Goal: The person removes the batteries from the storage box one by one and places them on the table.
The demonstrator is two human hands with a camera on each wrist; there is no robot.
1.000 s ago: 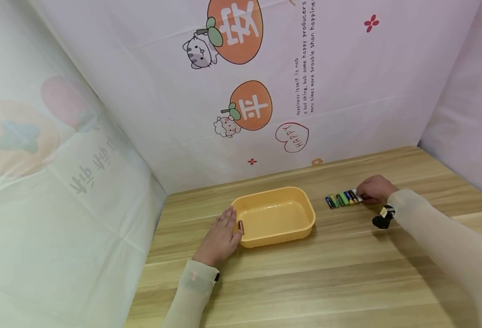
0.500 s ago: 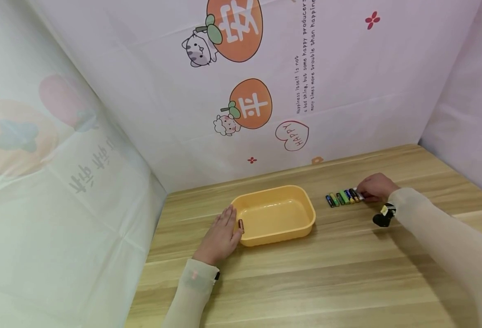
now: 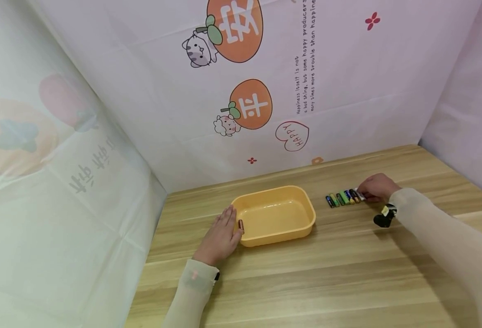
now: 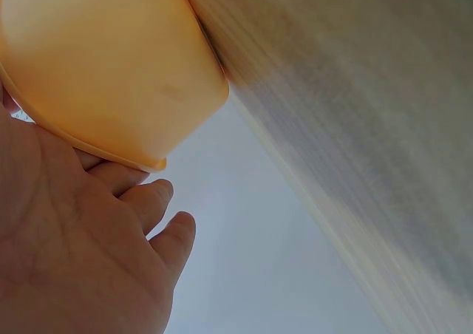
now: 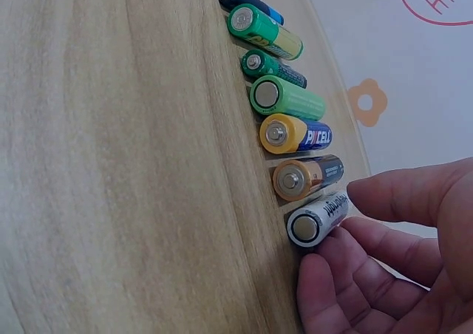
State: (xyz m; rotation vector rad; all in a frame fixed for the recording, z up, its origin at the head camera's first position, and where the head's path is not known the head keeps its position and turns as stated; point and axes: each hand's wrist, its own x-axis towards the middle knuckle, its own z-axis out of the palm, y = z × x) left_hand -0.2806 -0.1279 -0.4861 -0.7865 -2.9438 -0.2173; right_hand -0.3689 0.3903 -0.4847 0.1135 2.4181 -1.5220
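Note:
My left hand (image 3: 218, 239) lies along the left rim of a yellow plastic tray (image 3: 279, 238), its fingers nearly straight against the edge. In the left wrist view, fingertips show at the tray's rim. A small reddish-brown battery (image 3: 241, 226) is inside the tray by the left wall, near my left thumb. My right hand (image 3: 376, 187) is at the right end of a row of batteries. Its thumb and fingers pinch a white battery (image 5: 316, 220), which lies beside a copper-and-black battery (image 5: 309, 177). Blue-and-yellow (image 5: 295, 134) and several green ones continue the row.
A dark blue battery (image 5: 250, 3) ends the row on the tray's side. The wood-grain tabletop (image 3: 290, 282) runs back to a printed white cloth wall (image 3: 175, 136). More cloth hangs at the left and right sides.
Almost nothing differs. My right hand stays at the row's end with the white battery, shifting only slightly; my left hand and the tray hold their place.

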